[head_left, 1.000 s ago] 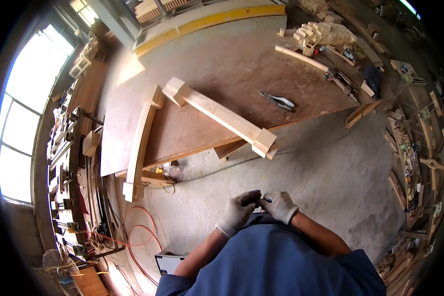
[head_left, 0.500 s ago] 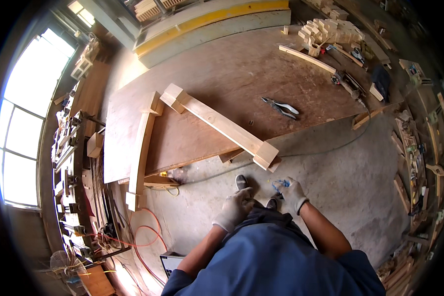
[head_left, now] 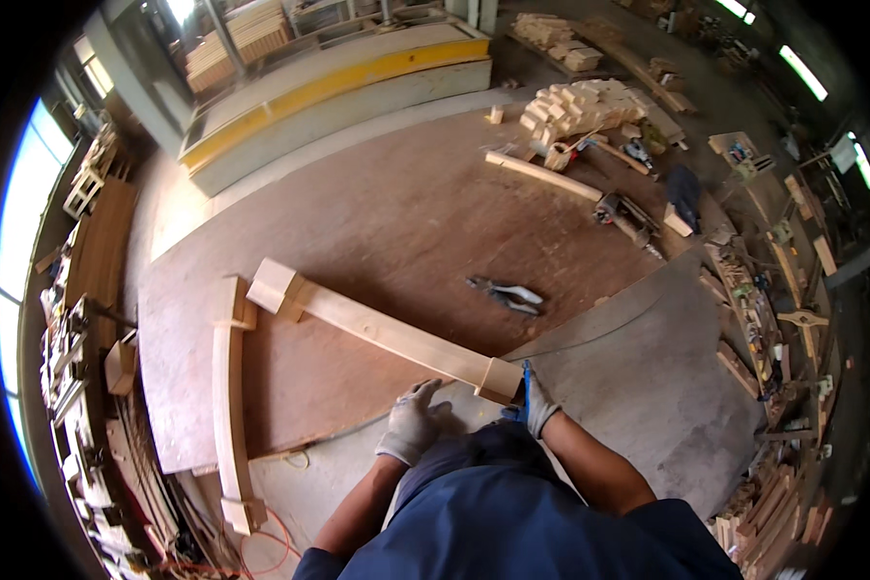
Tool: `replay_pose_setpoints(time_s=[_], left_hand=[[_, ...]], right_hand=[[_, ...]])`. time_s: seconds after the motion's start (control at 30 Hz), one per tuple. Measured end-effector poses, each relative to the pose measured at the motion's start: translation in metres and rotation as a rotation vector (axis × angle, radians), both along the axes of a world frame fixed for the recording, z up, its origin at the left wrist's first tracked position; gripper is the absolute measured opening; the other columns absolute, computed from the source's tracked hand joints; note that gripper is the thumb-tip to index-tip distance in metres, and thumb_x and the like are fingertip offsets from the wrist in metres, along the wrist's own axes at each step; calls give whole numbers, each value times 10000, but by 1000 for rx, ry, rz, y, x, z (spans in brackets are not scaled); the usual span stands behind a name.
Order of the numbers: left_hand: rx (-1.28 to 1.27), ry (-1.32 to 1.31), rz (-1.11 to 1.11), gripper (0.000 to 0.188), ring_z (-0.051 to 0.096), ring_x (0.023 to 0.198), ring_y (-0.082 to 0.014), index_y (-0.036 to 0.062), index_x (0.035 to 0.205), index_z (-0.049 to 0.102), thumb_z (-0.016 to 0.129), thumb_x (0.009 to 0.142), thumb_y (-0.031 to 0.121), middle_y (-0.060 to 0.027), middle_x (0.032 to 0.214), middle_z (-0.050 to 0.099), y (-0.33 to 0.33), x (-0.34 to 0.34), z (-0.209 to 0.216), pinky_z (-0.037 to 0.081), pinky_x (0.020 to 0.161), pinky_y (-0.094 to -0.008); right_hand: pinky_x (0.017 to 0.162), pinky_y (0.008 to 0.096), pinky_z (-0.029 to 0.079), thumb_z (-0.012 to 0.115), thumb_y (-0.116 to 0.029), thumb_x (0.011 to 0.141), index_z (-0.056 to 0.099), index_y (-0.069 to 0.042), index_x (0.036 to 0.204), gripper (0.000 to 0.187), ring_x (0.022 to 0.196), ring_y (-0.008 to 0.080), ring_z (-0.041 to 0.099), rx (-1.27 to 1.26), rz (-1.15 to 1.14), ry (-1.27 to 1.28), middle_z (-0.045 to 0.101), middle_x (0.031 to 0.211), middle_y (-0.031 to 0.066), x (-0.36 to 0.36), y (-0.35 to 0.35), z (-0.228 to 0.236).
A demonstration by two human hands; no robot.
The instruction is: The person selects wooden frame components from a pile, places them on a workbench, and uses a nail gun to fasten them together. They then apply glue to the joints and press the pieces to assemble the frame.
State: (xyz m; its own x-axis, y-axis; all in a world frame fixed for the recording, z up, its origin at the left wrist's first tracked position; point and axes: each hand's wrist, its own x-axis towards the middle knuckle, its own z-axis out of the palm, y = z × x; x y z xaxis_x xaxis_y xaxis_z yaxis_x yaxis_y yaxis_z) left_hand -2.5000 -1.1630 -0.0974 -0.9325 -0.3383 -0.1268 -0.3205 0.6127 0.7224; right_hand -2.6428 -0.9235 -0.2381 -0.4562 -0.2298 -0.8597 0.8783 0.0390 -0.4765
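I read the wooden beam [head_left: 387, 333] as lying across the desk [head_left: 377, 232], with its near end block projecting past the edge. The governing relation is its long axis, which runs from far left to near right; measured from the right hand [head_left: 537, 404], the beam extends forward and to the left. The right hand is the nearer one, at the end block; I cannot tell whether its grip is clamped or only resting there. The left hand [head_left: 411, 425] stands apart from the beam, on its near side, grip apart. A second beam [head_left: 228, 396] lies further left.
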Motion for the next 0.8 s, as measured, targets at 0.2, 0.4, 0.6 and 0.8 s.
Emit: replay_pose_setpoints(time_s=[0.2, 0.4, 0.6, 0.8], left_hand=[[-76, 121, -28, 488, 595, 1245, -402, 34, 1269, 675, 760, 838, 247, -224, 1314, 651, -19, -66, -22, 481, 1061, -480], [-337, 74, -39, 497, 520, 1313, -408, 10, 1228, 680, 778, 845, 311, -208, 1308, 647, -19, -120, -28, 360, 1156, -527], [-385, 1, 10, 455, 442, 1361, -457, 52, 1123, 740, 759, 863, 425, -190, 1312, 628, -1, -142, -66, 253, 1195, -624], [-455, -76, 33, 467, 366, 1414, -488, 74, 1159, 735, 745, 872, 442, -195, 1343, 599, 12, -141, -67, 204, 1200, -663]], right_hand=[[706, 380, 602, 540, -796, 905, 676, -79, 1265, 814, 905, 225, 687, 134, 131, 211, 714, 1073, 82, -43, 5, 16], [875, 459, 552, 650, -505, 954, 694, -27, 1150, 518, 1000, 410, 693, 603, 553, 887, 723, 1086, 227, -91, 0, 73], [980, 502, 483, 809, -310, 792, 546, -60, 1326, 646, 1180, 372, 597, 702, 907, 1453, 615, 1248, 170, -163, -30, 76], [922, 474, 502, 822, -375, 777, 567, -54, 1310, 673, 1130, 324, 609, 694, 1266, 1404, 623, 1220, 166, -204, -59, 57]])
